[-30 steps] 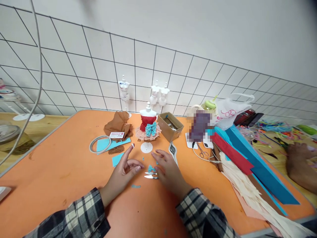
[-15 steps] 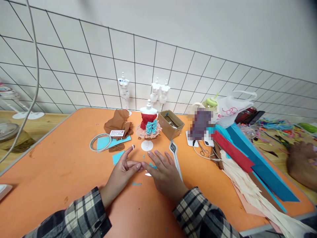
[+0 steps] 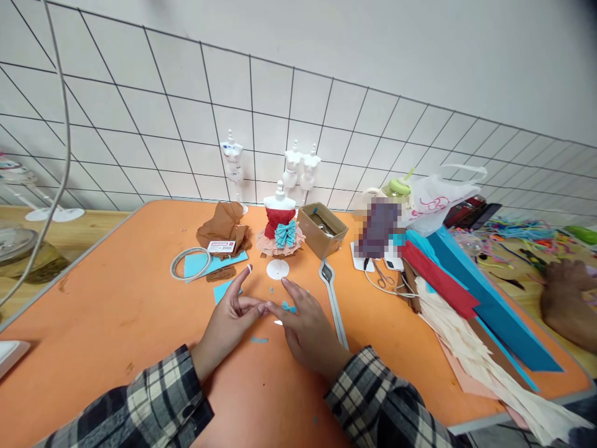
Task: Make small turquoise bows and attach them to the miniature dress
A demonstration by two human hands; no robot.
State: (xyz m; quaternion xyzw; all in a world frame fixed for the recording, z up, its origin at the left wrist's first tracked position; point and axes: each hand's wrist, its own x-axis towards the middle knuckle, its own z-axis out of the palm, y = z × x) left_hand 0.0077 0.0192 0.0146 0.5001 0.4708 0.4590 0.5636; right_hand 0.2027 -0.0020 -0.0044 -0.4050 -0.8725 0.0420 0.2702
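My left hand (image 3: 227,323) has its index finger raised, with a small white bit on the tip. Its thumb is pressed to the other fingers; whatever is in that pinch is too small to see. A fingertip of my right hand (image 3: 311,330) touches the left fingertips, while its other visible fingers stand apart. A small blue paper bow (image 3: 289,307) lies just beyond the right fingers. Behind the hands, a miniature dress form (image 3: 279,203) wears a red paper bodice, a peach ruffled skirt and a blue pleated bow. Its round white base (image 3: 277,269) rests on the table.
Left lie a roll of tape (image 3: 191,264), brown crepe paper (image 3: 222,227) and a small labelled box (image 3: 221,247). An open cardboard box (image 3: 323,229), scissors (image 3: 385,279) and coloured paper strips (image 3: 441,283) are to the right. Another person's hand (image 3: 566,298) is at far right.
My right hand's fingers, spread before, have drawn closer together. The left hand keeps its pinch with the index finger raised. The view has shifted slightly.
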